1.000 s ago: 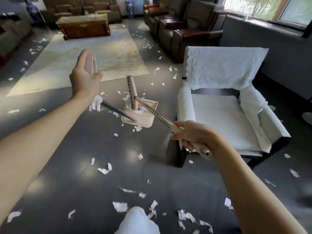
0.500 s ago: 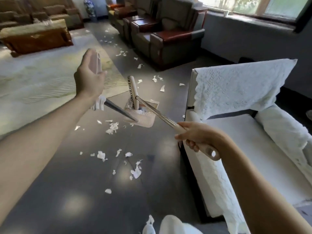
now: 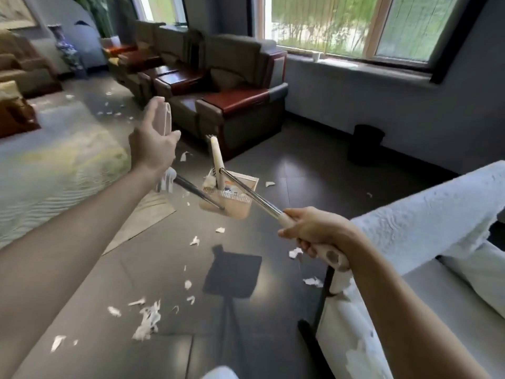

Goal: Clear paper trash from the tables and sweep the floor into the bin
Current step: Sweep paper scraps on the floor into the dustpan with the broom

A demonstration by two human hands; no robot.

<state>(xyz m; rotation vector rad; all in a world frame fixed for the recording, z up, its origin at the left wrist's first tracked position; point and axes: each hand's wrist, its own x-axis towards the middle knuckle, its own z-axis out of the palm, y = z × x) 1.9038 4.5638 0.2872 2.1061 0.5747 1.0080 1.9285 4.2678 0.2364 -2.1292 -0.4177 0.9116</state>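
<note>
The dustpan [image 3: 226, 206], loaded with paper scraps [image 3: 210, 182], hangs above the dark floor [image 3: 273, 337] with the broom [image 3: 217, 157] head propped in it. The left hand [image 3: 153, 143] grips the pan's handle and the right hand [image 3: 311, 231] is wrapped round the broom's. Within the past second the view has swung onto a black bin [image 3: 366, 143] across the room. Emptying looks next, though loose scraps [image 3: 147, 321] remain underfoot.

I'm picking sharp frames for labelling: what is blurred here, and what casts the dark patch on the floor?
Head view: the paper scraps on the floor are motion-smeared and the left hand looks soft; the right hand is crisper. Also head view: the patch is the shadow of the raised dustpan, lit by daylight from the window.
</note>
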